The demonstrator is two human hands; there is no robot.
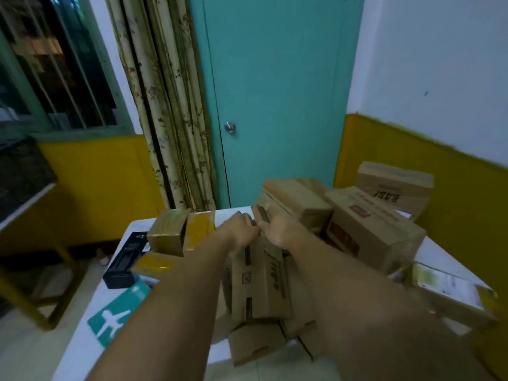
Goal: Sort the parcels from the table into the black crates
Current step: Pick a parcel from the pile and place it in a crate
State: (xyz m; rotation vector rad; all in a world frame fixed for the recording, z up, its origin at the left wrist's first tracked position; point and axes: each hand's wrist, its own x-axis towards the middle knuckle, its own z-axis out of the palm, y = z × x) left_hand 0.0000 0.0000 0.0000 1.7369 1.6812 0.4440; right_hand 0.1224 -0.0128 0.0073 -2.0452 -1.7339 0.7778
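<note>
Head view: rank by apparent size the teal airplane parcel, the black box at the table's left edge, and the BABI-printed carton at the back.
1. BABI-printed carton
2. teal airplane parcel, similar; partly hidden and nearer, so unsure
3. black box

Whole view: motion-blurred; you cannot read the print on any parcel.
Left hand (242, 229): your fingers curl past the far end of the long carton (259, 284), tips hidden.
Right hand (283, 229): grip on that carton too smeared to tell.
Forearms: they cover the middle of the surface (82, 350) and the cartons beneath.
Green airplane parcel (118, 314): right side hidden by your left arm.
Labelled parcel (450, 290): label text unreadable.
</note>
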